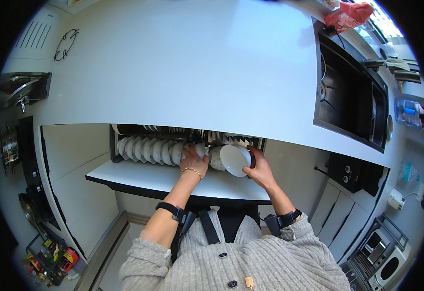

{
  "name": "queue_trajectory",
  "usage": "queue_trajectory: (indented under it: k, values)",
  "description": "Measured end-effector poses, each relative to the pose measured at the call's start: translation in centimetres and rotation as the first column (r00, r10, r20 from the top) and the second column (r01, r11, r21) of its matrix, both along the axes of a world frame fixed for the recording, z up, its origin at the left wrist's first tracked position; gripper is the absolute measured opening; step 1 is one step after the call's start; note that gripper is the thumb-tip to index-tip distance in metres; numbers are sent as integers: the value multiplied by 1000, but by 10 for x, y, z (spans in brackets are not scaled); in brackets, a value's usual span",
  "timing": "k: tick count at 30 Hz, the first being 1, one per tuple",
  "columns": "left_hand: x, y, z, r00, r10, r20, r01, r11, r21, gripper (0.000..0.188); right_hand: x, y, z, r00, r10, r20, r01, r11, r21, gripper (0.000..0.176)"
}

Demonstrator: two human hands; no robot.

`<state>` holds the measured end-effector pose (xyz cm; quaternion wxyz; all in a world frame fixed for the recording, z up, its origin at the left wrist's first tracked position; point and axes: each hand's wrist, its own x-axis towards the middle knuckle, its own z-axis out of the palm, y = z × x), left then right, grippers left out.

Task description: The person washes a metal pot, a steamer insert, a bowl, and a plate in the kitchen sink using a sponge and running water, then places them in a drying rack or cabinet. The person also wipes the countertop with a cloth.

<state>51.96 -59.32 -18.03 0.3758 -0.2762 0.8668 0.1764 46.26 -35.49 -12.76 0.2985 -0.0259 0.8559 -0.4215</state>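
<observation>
Below the white countertop a drawer stands pulled out, with a rack inside. A row of white bowls leans on edge along its left and middle part. My left hand rests on the right end of this row, fingers spread over the bowls; whether it grips one is unclear. My right hand holds a white bowl by its right rim, tilted with the inside facing up and toward me. Just left of that bowl sits a bowl with a yellow pattern, partly covered by it.
The white countertop overhangs the back of the drawer. A dark sink is set in at the right, with a pink package behind it. A looped black cord lies at the upper left. A condiment rack stands at the lower left.
</observation>
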Motion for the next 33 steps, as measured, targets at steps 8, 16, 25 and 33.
queue_trajectory:
  k: [8,16,25,33]
  values:
    - [-19,25,-15,997,34,-68,-33,999,18,92,-13,-10,19,907,390,-157,-370,918,144,69]
    - [-13,28,-15,995,89,-46,-87,995,45,87,-27,0,14,595,715,-368,-627,699,343,63]
    - [23,31,-63,993,-106,-54,95,980,-174,65,-40,-17,-15,148,867,-475,-790,393,471,39]
    - [26,27,-66,975,-178,-130,137,953,-271,34,-38,-31,-29,-57,868,-494,-791,263,552,39]
